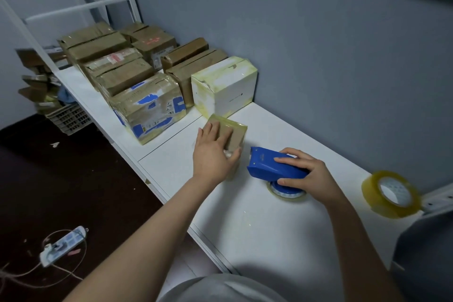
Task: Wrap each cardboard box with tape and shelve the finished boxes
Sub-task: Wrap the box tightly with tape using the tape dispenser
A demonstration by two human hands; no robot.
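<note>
Brown cardboard box (pixel 237 135), tape-glossy, gripped by left hand (pixel 212 155) fingers (pixel 217 130) and thumb; right hand (pixel 309 174) fingers (pixel 290 161) wrap blue plastic dispenser (pixel 268 166).

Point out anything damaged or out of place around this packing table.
The blue-printed box at the front of the row looks battered: crumpled faces, torn print under its tape. The white box beside it has a dented top edge. On the floor, a power strip lies among scraps.
</note>
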